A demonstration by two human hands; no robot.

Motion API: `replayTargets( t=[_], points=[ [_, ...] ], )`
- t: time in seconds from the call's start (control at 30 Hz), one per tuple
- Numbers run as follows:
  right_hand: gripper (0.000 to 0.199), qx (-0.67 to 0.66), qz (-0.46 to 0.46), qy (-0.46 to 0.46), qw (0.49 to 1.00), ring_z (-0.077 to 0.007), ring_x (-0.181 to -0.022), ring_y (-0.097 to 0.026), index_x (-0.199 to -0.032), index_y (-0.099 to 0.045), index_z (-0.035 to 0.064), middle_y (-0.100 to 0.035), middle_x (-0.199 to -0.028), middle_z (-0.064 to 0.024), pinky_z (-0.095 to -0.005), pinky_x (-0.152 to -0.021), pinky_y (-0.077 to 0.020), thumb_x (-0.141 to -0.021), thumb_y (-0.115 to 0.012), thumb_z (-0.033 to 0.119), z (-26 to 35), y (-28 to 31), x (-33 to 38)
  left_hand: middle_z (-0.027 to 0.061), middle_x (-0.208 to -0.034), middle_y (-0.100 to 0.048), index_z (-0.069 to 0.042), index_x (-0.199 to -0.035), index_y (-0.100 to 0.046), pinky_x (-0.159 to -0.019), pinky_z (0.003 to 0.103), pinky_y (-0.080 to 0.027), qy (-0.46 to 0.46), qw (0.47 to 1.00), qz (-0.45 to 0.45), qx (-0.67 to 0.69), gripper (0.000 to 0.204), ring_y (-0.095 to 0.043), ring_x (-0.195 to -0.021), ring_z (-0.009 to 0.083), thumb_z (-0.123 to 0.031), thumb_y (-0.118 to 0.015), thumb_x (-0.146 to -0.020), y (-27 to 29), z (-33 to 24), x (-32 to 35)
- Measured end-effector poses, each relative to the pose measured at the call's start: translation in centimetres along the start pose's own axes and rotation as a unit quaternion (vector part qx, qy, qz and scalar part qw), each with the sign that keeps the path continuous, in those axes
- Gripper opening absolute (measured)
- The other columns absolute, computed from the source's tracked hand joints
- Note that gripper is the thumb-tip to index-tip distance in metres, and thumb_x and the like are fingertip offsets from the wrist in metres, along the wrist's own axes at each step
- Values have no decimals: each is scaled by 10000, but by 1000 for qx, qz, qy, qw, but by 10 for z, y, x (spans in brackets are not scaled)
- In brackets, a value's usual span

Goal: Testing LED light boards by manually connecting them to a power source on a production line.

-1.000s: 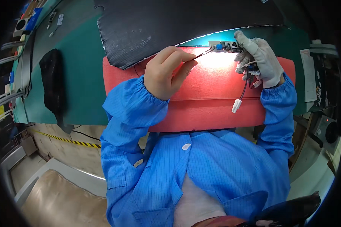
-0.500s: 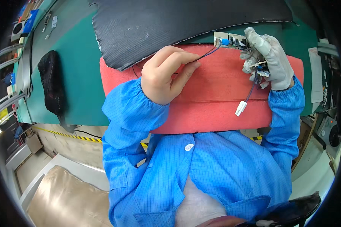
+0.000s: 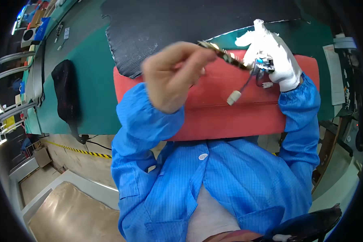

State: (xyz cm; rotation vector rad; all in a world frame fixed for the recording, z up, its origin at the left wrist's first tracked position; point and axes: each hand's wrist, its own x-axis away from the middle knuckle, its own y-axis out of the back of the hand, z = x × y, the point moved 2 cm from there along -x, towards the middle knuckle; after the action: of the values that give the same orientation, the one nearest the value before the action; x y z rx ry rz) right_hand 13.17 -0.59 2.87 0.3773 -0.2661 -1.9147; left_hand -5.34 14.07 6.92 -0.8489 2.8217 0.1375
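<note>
Circuit board [image 3: 229, 57] between 2 hands [image 3: 171, 78]

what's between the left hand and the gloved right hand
The head view shows a blurred circuit board slanting between them, partly over the red pad.

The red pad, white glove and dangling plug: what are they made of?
The red pad looks like matte foam: dull surface, rounded corners. The white glove is probably knitted fabric, fine-textured near the cuff; glare hides its finish. The plug seems hard plastic: pale, boxy, finish too small to judge.
</note>
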Motion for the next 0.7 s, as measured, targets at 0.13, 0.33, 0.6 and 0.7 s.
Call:
replayTargets(
  t=[0.13, 0.33, 0.6, 0.7],
  points=[
    [637, -218, -94, -246, 940, -60, -581, -523, -1081, -595, 42, -588, -704, -27, -183, -508, -414, -902, -342, 599, 16, -13, -3, 32, -672, -613, 22, -864, -667, -497, 210, -408, -57, 989, -86, -102, 121, -523, -562, 77, -84, -609, -854, 44, -20, -26],
    [675, -195, -125, -219, 948, -69, -634, -542, -1130, -561, 19, -595, -765, -44, -202, -514, -467, -892, -349, 614, 23, -17, -4, 89, -897, -663, 21, -953, -642, -702, 282, -480, -182, 922, -218, -264, 187, -596, -757, 172, -130, -563, -877, 96, 32, -56],
    [630, -199, -141, -183, 952, -88, -700, -557, -1141, -549, 8, -608, -838, -60, -209, -611, -472, -915, -358, 565, 29, -23, -4, 134, -889, -648, -31, -957, -644, -781, 380, -478, -208, 867, 234, -387, 167, -598, -872, 296, -102, -576, -822, -18, 48, -15],
    [657, -225, -112, -176, 952, -98, -722, -560, -1146, -544, 7, -602, -852, -70, -212, -623, -467, -906, -354, 588, 17, -19, -3, 92, -897, -641, 30, -1012, -621, -755, 311, -470, 26, 947, 257, -193, 229, -597, -829, 175, -128, -599, -848, -10, 39, -18]
  ],
)
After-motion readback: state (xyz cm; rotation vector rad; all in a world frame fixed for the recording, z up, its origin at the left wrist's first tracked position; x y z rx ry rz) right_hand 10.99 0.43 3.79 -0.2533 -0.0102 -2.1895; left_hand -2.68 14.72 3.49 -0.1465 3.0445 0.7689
